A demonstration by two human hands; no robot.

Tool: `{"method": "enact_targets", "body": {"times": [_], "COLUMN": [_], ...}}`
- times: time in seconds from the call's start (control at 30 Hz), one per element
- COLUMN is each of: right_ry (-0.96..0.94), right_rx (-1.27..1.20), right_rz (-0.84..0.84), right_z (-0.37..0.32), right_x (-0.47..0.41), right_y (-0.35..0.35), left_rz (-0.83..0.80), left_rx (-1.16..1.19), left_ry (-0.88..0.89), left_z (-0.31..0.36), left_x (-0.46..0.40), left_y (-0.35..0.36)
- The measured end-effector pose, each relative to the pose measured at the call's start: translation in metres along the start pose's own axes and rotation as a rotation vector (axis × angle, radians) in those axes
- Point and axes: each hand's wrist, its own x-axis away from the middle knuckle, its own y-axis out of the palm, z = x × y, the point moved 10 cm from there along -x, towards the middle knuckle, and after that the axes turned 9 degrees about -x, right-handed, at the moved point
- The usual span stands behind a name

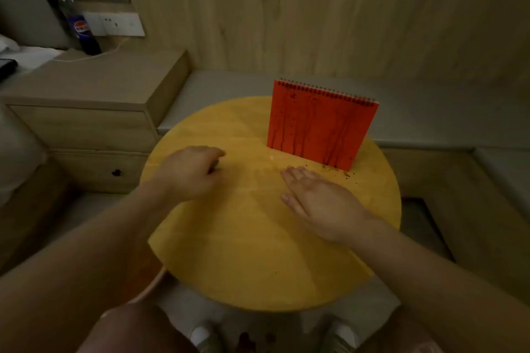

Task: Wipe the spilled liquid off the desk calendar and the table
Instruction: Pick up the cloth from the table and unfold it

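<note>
A red spiral-bound desk calendar stands upright at the far right of the round yellow table. Dark streaks of liquid run down its front. Dark droplets lie on the table along its base. My left hand rests on the table left of the calendar, its fingers curled under; whether it holds anything I cannot tell. My right hand lies flat and palm down on the table just in front of the calendar, fingers together and pointing toward its left corner. No cloth is in view.
A wooden bedside cabinet stands left of the table, with a cola bottle and a cable on top. A wood-panelled wall is behind. A grey bench runs behind and to the right. My shoes show below the table edge.
</note>
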Motion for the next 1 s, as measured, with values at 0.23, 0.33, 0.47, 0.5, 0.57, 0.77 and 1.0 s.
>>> {"method": "enact_targets", "body": {"times": [0.23,0.33,0.47,0.5,0.57,0.77,1.0], "right_ry": [-0.032,-0.040,-0.053,-0.057,-0.070,0.168,0.244], "right_rx": [-0.013,0.003,-0.003,-0.001,-0.017,-0.661,-1.280], "right_rz": [0.008,0.002,0.028,0.033,0.041,0.348,0.690], "right_z": [0.007,0.012,0.011,0.009,0.002,0.011,0.032], "right_x": [-0.003,-0.005,-0.008,-0.009,-0.010,-0.001,0.010], "right_y": [0.021,0.023,0.016,0.013,0.009,-0.038,-0.067], "left_rz": [-0.001,0.033,0.098,0.119,0.162,0.277,0.158], "left_rx": [0.045,0.007,-0.001,0.042,0.159,0.937,1.429], "left_ry": [-0.054,-0.044,-0.045,-0.082,-0.175,-0.179,-0.171], "left_z": [-0.049,-0.061,-0.067,-0.067,-0.063,0.015,0.112], "left_x": [0.002,0.005,0.003,0.002,-0.001,0.005,-0.004], "left_y": [0.027,0.031,0.031,0.027,0.016,-0.035,-0.035]}}
